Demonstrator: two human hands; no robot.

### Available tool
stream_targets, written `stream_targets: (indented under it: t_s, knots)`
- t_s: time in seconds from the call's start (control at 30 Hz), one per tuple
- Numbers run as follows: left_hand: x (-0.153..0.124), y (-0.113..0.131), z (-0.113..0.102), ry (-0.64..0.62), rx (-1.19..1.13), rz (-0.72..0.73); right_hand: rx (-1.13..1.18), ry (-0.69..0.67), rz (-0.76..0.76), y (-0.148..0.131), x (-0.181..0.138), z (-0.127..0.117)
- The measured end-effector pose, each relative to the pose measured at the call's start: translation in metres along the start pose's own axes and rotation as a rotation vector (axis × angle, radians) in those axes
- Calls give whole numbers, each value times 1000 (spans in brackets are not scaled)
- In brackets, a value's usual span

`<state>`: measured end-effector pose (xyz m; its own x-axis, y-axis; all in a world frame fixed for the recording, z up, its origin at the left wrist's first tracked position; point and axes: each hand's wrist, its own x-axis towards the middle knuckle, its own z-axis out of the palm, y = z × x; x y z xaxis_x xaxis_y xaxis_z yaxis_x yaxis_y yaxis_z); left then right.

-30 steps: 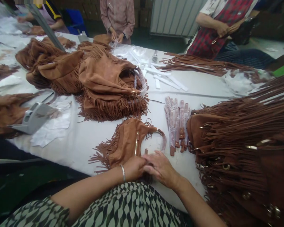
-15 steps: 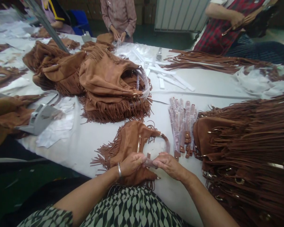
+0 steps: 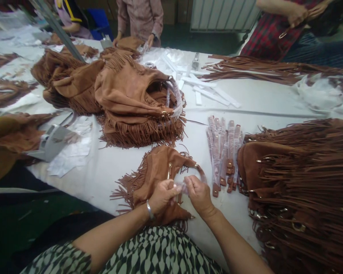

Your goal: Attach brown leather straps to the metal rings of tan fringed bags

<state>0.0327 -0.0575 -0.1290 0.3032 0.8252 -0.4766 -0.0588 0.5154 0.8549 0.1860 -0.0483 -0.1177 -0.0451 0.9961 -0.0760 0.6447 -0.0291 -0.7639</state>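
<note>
A small brown suede fringed bag lies on the white table right in front of me. My left hand rests on the bag and pinches a plastic-wrapped strap end near the zipper. My right hand pinches the same strap end from the other side, fingers closed. The bag's wrapped handle arches just beyond my right hand. A row of several plastic-wrapped brown straps lies to the right of the bag.
A heap of fringed bags fills the right side. More bags are stacked at centre and left. White strips and a grey tool lie about. Other people stand across the table.
Both hands moved up from the near edge of the bag to the strap end by the zipper and now pinch it. The view has shifted slightly.
</note>
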Motion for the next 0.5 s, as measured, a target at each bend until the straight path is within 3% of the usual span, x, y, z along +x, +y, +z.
stream_targets:
  t_s: [0.17, 0.37, 0.5]
  knots:
    - [-2, 4, 14, -23, -157, -48, 50, 33, 4, -6, -1, 8]
    - [1, 5, 8, -138, 2, -43, -20, -16, -41, 0, 2, -5]
    - [-6, 7, -3, -86, 90, -17, -18, -42, -72, 5, -2, -6]
